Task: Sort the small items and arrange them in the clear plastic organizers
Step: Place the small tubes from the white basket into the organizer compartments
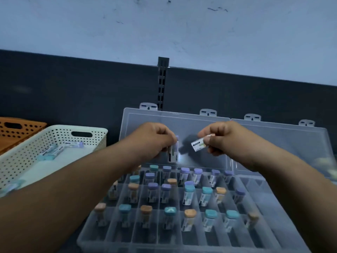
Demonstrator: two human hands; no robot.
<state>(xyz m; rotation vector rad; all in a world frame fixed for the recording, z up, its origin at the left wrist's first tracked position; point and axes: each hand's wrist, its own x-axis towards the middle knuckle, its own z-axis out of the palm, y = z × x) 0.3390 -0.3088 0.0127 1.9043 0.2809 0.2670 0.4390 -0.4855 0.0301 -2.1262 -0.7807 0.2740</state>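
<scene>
A clear plastic organizer [102,232] with a grid of compartments lies open in front of me, its lid [200,123] propped against the back panel. Several small labelled vials with purple, teal and orange caps stand in its compartments. My left hand [153,139] pinches a purple-capped vial [173,154] hanging upright above the organizer's far row. My right hand [220,137] pinches a second small labelled vial [197,146], tilted, its cap hidden by my fingers. The hands are apart, both in front of the lid.
A white perforated basket [27,148] with several loose vials [54,152] stands at the left, an orange perforated basket [16,130] behind it. A second clear organizer [291,136] stands open at the right. A dark back panel with a slotted upright [162,84] runs behind.
</scene>
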